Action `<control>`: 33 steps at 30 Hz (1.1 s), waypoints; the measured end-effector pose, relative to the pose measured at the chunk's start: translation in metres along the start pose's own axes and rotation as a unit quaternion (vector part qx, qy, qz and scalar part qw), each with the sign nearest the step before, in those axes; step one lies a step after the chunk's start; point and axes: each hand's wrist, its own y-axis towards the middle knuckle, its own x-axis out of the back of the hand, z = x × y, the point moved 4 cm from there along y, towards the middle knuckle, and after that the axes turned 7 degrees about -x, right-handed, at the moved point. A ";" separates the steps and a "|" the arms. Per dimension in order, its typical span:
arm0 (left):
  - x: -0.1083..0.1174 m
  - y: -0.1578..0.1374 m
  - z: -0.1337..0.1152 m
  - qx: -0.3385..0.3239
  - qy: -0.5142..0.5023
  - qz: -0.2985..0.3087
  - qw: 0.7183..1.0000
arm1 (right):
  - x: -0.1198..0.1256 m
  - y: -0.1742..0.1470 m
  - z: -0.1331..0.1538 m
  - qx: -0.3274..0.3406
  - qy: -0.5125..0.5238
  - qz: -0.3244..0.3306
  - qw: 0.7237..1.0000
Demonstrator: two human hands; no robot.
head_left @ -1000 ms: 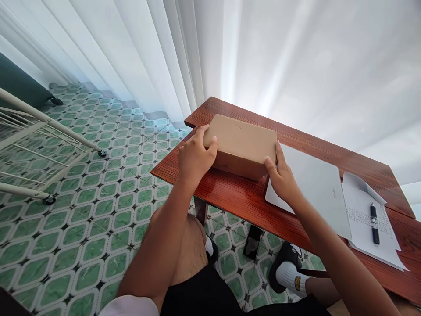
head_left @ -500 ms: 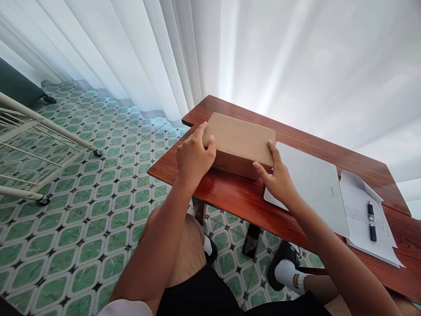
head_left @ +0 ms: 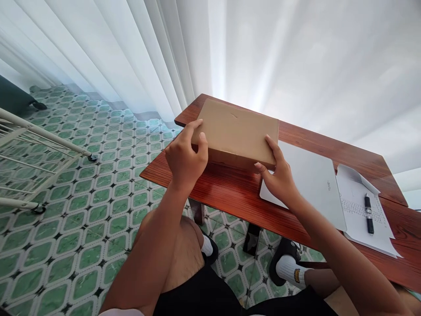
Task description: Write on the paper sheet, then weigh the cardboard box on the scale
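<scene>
Box (head_left: 238,131) now tilted up, higher

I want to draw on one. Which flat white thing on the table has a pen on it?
The sheet of paper at the far right; the black pen lies on it. The white laptop beside it is bare.

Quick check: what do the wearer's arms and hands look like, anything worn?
Both forearms are bare, with no gloves, watch or rings visible on the left hand or the right hand. A bit of white sleeve shows at the left upper arm, at the bottom edge. No sleeve shows on the right arm.
</scene>
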 end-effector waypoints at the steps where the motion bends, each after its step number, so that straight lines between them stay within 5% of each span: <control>1: 0.000 -0.001 -0.003 -0.005 -0.010 -0.006 1.000 | 0.004 -0.001 0.000 0.010 0.000 -0.007 1.000; 12: -0.010 -0.013 -0.046 -0.082 -0.099 -0.028 0.991 | 0.059 -0.024 -0.012 0.039 -0.027 -0.085 0.995; 33: -0.043 -0.028 -0.146 -0.201 -0.196 0.050 0.958 | 0.156 -0.086 -0.058 -0.017 -0.016 -0.194 0.981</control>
